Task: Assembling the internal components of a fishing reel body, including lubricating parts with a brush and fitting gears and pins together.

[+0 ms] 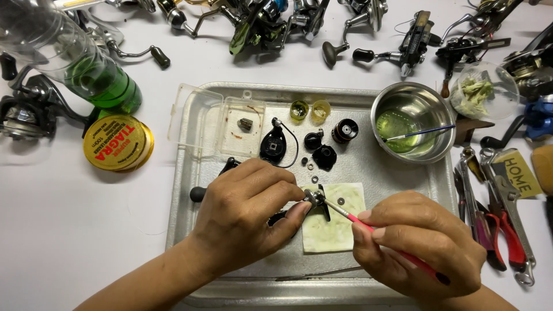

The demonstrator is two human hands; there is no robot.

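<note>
My left hand pinches the small part steady; my right hand grips the brush low, dabbing lightly over the pad.

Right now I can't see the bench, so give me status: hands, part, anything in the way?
Left hand pinching small metal reel part. Right hand holding red-handled brush, tip on part. Over stained pad in metal tray. Nothing blocking.

White tabletop (evenly lit), cluttered far edge

Left hand curled, fingertips pinched — right hand closed in pen grip, forearms converging.
</note>
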